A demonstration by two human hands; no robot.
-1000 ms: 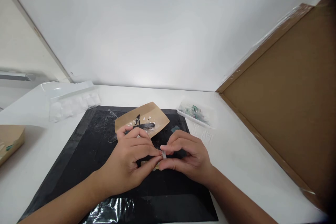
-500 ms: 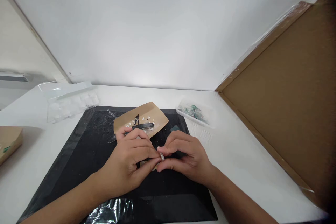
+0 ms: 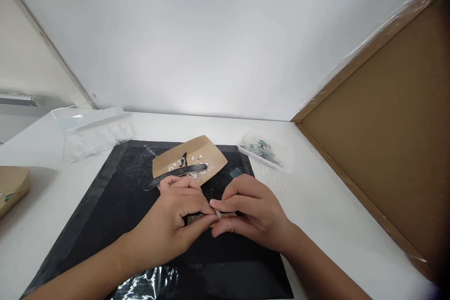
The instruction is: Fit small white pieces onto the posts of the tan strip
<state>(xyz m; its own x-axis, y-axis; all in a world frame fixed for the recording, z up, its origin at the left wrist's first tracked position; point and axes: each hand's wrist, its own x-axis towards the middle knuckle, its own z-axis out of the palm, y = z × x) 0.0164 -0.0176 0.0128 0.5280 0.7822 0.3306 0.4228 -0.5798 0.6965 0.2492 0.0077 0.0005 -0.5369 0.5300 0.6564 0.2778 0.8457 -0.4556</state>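
Note:
Over the black mat point(image 3: 225, 262), my two hands meet fingertip to fingertip around a small translucent strip-like piece point(image 3: 218, 214). My left hand point(image 3: 179, 213) is closed, with thumb and forefinger pinched at the piece's left side. From the right, my right hand point(image 3: 251, 208) has its forefinger at the upper end of the piece and its thumb at the lower end. Something brownish point(image 3: 191, 219) shows beneath the fingers, mostly hidden. Just beyond my left hand, a dark nail file point(image 3: 176, 176) lies partly across a brown paper tray point(image 3: 214, 154) that holds small white bits.
A clear plastic box with compartments point(image 3: 98, 138) stands at the back left. At the back right is a clear tray of greenish translucent pieces point(image 3: 263, 150). A dark green square point(image 3: 235, 173) lies on the mat. Another brown tray point(image 3: 14, 187) is at the far left. Cardboard point(image 3: 379, 136) walls the right side.
My right thumb has dropped slightly, so its gap from the forefinger is a little wider around the translucent piece. Both hands otherwise stay together at the same spot.

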